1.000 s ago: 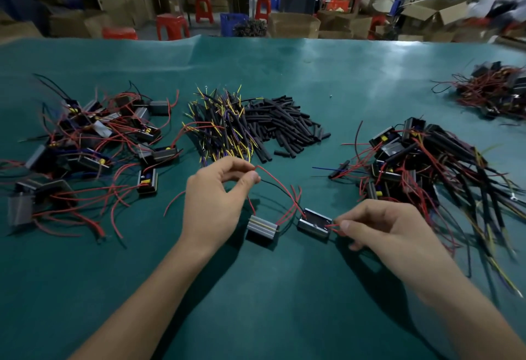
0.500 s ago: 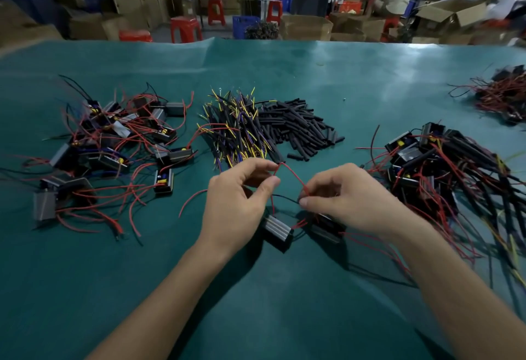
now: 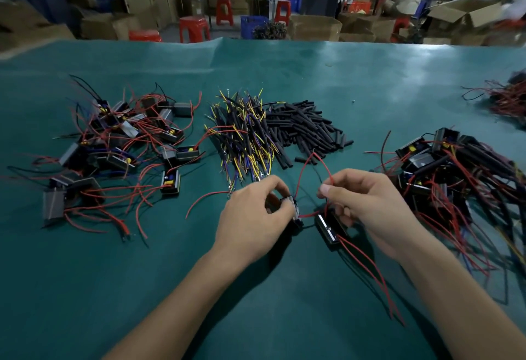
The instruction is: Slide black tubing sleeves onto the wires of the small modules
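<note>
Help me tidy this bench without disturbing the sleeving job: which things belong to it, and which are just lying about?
In the job: left hand and right hand, each holding a small module; red wire; black tubing sleeves; unsleeved modules.

Lying about: red stools; cardboard boxes.

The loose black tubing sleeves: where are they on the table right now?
In the head view, the black tubing sleeves lie piled centre-table, beyond both hands, against the right side of the yellow-and-blue wire bundle.
</note>
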The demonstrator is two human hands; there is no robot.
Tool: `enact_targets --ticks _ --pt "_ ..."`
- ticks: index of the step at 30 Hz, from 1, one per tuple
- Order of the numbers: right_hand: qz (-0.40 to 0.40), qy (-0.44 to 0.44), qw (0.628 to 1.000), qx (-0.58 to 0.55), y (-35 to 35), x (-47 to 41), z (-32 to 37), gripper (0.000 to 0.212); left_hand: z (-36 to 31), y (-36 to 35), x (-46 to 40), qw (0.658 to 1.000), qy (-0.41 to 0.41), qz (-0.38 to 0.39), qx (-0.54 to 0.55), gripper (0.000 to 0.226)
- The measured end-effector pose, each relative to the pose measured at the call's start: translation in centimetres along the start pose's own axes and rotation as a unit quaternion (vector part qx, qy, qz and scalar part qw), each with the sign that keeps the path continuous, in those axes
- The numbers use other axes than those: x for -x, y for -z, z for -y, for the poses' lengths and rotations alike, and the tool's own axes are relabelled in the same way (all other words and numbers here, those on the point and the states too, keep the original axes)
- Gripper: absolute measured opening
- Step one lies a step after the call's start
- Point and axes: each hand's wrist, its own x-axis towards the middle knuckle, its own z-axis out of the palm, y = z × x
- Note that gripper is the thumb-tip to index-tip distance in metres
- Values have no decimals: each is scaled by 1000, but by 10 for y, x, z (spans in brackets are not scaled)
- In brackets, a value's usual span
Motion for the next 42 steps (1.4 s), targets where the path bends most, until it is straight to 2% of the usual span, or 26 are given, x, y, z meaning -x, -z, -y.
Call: enact_targets --ticks 6,9,13,17,22,25,29,33,35,39,42 --pt "-6 -5 1000 -17 4 -3 -1 10 -2 0 0 998 -6 35 42 14" --pt "-13 14 1000 3 3 -3 -1 10 -1 -4 2 999 -27 18 33 19" --pt "-40 33 998 21 4 -5 0 24 2 -7 1 996 -18 10 84 12" --pt "-94 83 986 109 10 -8 -3 27 2 -5 -1 990 -10 8 143 17" --pt "-97 95 978 157 12 -11 -8 27 2 -3 -3 979 -10 32 199 32" --pt "-84 63 985 138 11 -11 -8 28 1 2 -3 963 4 59 261 44" --pt "-71 49 991 104 10 -9 -5 36 1 3 -2 938 29 85 335 45" --pt "-68 42 991 106 6 -9 -7 35 -2 -1 1 867 103 129 471 45" --pt "-65 34 992 105 6 -10 -9 29 -3 -4 2 854 123 138 487 45" --pt "-47 52 993 91 1 -8 -9 22 -8 -9 2 886 104 85 445 37" --pt "-10 64 993 95 -7 -4 -8 23 -11 -13 2 891 102 69 437 31"
